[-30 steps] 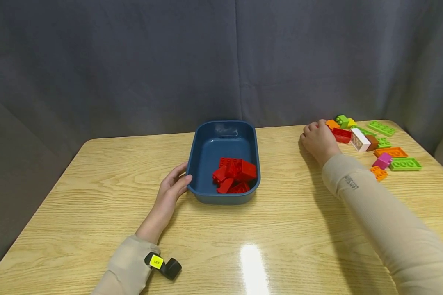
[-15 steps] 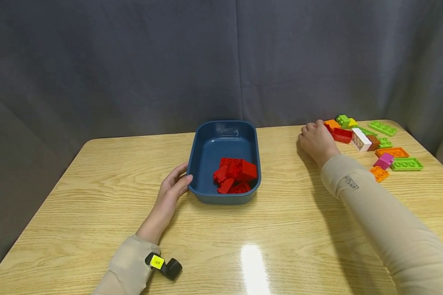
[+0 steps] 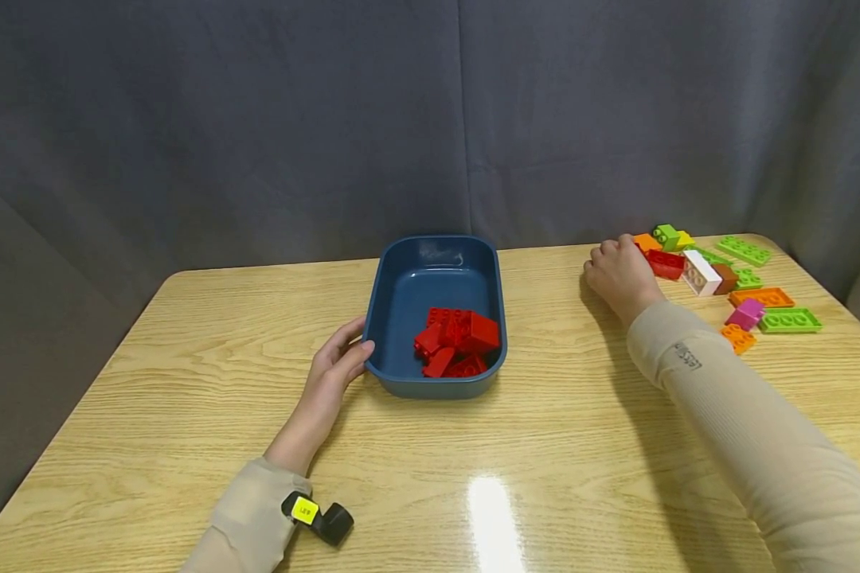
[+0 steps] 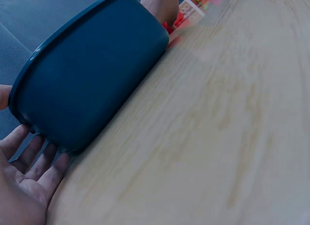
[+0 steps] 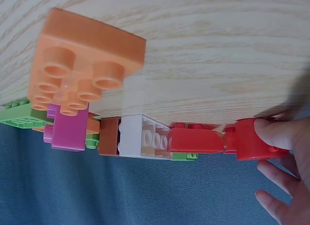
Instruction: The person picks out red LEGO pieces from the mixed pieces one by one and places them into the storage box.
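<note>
A dark blue plastic bin stands mid-table, with several red toy bricks piled in its near end. My left hand rests against its left side, thumb at the rim and fairly straight fingers touching the outer wall. At the far right, my right hand is at the left end of a group of loose bricks. Its thumb and fingers pinch a red toy brick, mostly hidden by the hand in the head view. Beside that lies another red brick, then a white brick.
Among the loose pieces are a brown brick, a magenta brick, orange bricks and green plates. One orange brick looms close in the right wrist view. A grey curtain hangs behind the wooden table.
My right hand has shifted only slightly, a little left and then back right, staying at the same red brick. The left hand and the bin have not moved.
</note>
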The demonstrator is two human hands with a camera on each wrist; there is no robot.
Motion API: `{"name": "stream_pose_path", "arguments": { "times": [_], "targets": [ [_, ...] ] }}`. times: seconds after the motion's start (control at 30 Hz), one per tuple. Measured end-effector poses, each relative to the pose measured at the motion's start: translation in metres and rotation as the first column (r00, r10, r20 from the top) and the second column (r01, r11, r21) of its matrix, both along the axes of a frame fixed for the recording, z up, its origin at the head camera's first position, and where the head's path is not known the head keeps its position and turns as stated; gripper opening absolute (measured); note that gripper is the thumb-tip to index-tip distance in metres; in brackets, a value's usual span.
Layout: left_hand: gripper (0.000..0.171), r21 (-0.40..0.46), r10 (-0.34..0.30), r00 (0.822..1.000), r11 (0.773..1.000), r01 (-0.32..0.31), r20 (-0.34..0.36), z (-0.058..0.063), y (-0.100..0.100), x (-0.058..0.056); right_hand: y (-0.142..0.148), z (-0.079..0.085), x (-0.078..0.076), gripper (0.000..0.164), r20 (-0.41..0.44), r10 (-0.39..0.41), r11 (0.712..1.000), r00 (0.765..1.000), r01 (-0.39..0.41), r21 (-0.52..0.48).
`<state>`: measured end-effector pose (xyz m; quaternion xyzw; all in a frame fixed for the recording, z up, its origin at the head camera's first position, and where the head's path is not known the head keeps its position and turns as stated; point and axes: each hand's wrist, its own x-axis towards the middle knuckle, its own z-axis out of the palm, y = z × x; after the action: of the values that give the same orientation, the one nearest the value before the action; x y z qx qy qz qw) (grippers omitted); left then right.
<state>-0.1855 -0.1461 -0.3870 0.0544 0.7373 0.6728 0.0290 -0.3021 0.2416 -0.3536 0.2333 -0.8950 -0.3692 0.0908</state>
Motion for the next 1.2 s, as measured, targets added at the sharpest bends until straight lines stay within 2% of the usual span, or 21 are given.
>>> {"name": "stream_pose_path", "arguments": {
  "times": [0.33,0.7,0.83,0.97,1.2],
  "targets": [
    [0.049,0.004,-0.007,1.0,1.0,0.007,-0.007,0.0001,-0.0003,-0.0001,-0.0007,-0.0008,-0.0028,0.014,-0.034,0.031,0.998,0.999,-0.032,-0.051],
    [0.049,0.007,-0.005,1.0,1.0,0.005,0.0,-0.0002,-0.0014,-0.001,-0.001,-0.0011,-0.0058,0.019,-0.1,0.1,0.977,0.99,-0.116,-0.177],
    [0.048,0.01,-0.007,1.0,1.0,0.007,-0.007,0.0002,-0.0012,-0.0009,-0.0025,0.0007,-0.0081,0.023,-0.119,0.116,0.951,0.986,-0.145,-0.274],
    [0.048,0.012,-0.007,1.0,1.0,0.007,-0.007,0.0004,-0.001,-0.0008,-0.0041,0.0032,-0.0088,0.028,-0.131,0.129,0.908,0.983,-0.17,-0.383],
    [0.048,0.016,-0.01,1.0,1.0,0.01,-0.002,0.0,-0.0003,-0.0006,-0.0049,0.002,-0.0086,0.034,-0.141,0.099,0.85,0.985,-0.157,-0.502]
  ]
}}
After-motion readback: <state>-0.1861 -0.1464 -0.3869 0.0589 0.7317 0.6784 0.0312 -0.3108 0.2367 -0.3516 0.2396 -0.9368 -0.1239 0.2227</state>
